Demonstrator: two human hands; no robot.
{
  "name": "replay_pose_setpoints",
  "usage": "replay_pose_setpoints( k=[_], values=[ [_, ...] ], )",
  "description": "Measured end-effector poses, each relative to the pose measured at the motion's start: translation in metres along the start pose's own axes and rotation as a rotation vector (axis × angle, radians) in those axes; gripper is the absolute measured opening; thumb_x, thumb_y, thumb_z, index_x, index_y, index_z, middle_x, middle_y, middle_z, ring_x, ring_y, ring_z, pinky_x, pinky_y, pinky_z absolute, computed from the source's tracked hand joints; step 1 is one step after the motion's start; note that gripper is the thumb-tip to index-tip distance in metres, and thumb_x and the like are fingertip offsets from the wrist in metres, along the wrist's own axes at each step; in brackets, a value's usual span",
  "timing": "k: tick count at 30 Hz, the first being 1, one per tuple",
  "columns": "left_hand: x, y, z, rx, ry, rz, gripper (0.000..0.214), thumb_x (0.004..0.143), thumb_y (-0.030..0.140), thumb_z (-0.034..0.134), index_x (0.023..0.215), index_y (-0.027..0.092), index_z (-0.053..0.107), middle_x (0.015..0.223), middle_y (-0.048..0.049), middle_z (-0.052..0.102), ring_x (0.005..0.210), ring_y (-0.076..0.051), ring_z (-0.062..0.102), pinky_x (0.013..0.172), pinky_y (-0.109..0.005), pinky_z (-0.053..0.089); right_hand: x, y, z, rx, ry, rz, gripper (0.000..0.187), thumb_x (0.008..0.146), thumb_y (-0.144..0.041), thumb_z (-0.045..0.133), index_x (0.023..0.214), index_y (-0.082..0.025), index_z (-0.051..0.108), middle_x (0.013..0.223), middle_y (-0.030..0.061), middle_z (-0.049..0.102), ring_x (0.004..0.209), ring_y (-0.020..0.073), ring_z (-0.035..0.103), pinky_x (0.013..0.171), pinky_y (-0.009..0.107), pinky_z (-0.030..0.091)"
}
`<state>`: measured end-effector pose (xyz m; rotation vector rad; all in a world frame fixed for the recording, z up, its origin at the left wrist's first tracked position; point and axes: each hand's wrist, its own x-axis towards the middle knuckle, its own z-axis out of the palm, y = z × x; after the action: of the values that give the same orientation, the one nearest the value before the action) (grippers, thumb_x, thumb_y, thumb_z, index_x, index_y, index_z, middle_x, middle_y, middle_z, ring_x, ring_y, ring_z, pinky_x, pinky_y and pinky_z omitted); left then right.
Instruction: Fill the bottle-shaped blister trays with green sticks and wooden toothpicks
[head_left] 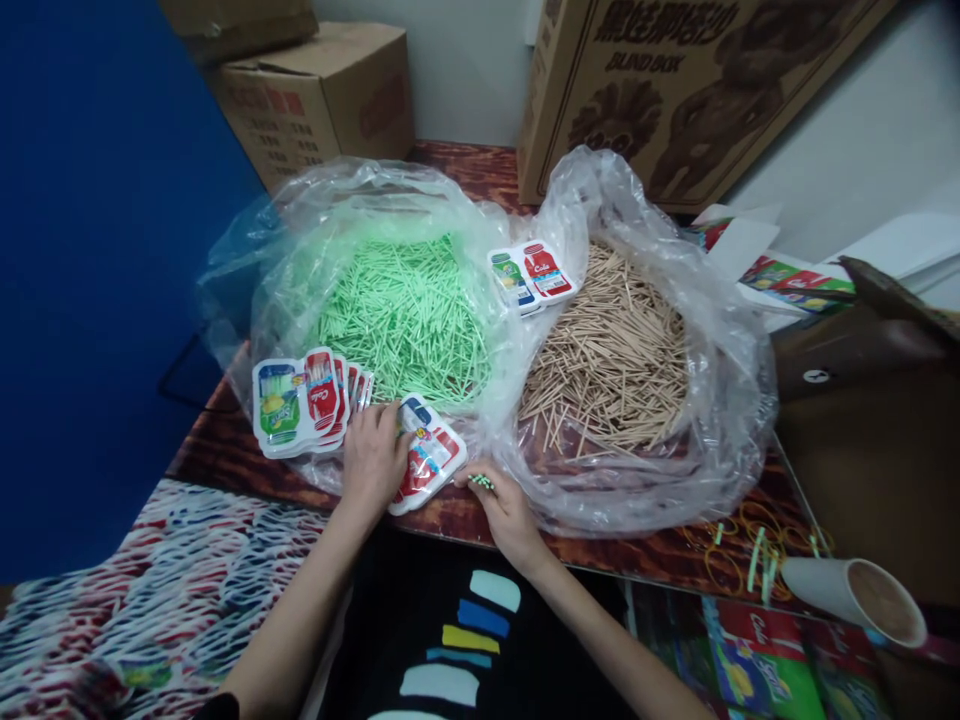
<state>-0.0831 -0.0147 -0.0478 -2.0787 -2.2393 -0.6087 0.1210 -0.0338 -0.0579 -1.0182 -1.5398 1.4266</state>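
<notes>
On the counter (214, 450), the bag of green sticks (360, 180) might spill if an arm tugs it. The bag of brown sticks (731, 420) blocks the right hand (511, 512) with crumpled plastic. A stack of packs (289, 410) sits by the left hand (373, 455), whose fingers touch one pack (431, 460) (can't tell if gripping). The right fingers squeeze a green bunch (481, 482).

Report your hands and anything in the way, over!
Left hand on Cola package. Right hand gripping bunched green sticks. Stacked packages close beside left hand; clear plastic bags just beyond.
</notes>
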Motion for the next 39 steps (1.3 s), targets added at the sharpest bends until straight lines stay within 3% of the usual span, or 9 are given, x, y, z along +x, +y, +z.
replay_pose_setpoints(
  k=[5,15,19,26,33,39],
  values=[
    [0.000,0.003,0.006,-0.107,0.124,-0.025,0.029,0.088,0.021,0.049,0.115,0.015,0.056,0.095,-0.0124,0.060,0.092,-0.029,0.056,0.082,-0.040,0.044,0.002,-0.002,-0.002,0.000,0.006,-0.005,0.020,0.093,-0.028,0.050,0.089,-0.025,0.069,0.084,0.0033,0.065,0.083,0.0199,0.059,0.081,0.031,0.043],
    [-0.003,-0.007,0.010,-0.165,0.163,0.005,0.005,0.085,0.020,0.055,0.087,0.017,0.058,0.082,-0.0075,0.064,0.080,-0.024,0.057,0.075,-0.034,0.043,0.001,0.002,-0.002,-0.050,0.021,-0.021,0.020,0.093,-0.027,0.048,0.087,-0.021,0.066,0.084,0.0032,0.065,0.084,0.0182,0.060,0.080,0.029,0.045],
    [-0.003,-0.009,0.010,-0.210,0.185,0.069,0.013,0.088,0.020,0.052,0.078,0.018,0.059,0.074,-0.0056,0.061,0.075,-0.022,0.056,0.071,-0.032,0.043,0.002,0.002,-0.002,-0.065,0.024,-0.030,0.020,0.093,-0.025,0.048,0.086,-0.021,0.065,0.084,0.0030,0.065,0.084,0.0184,0.061,0.080,0.030,0.045],
    [-0.004,-0.012,0.009,-0.288,0.167,0.105,0.020,0.092,0.020,0.046,0.087,0.017,0.065,0.081,-0.0068,0.063,0.079,-0.021,0.057,0.075,-0.032,0.045,0.002,0.001,-0.001,-0.064,0.021,-0.048,0.020,0.094,-0.026,0.047,0.087,-0.020,0.066,0.084,0.0035,0.064,0.084,0.0180,0.061,0.081,0.030,0.045],
    [0.002,-0.006,-0.014,-0.633,0.278,-0.096,0.014,0.088,0.024,0.054,0.086,0.017,0.066,0.086,-0.0045,0.066,0.081,-0.017,0.061,0.075,-0.028,0.048,0.001,-0.001,-0.002,-0.063,0.030,-0.029,0.020,0.093,-0.024,0.048,0.087,-0.021,0.067,0.083,0.0029,0.065,0.083,0.0178,0.061,0.080,0.030,0.045],
    [-0.007,-0.001,-0.027,-0.853,0.177,-0.157,0.012,0.084,0.026,0.058,0.083,0.018,0.067,0.086,-0.0030,0.066,0.083,-0.017,0.062,0.078,-0.028,0.049,0.001,-0.002,-0.002,-0.037,0.045,0.003,0.019,0.093,-0.024,0.049,0.088,-0.021,0.068,0.086,0.0026,0.067,0.084,0.0176,0.062,0.081,0.029,0.046]
  ],
)
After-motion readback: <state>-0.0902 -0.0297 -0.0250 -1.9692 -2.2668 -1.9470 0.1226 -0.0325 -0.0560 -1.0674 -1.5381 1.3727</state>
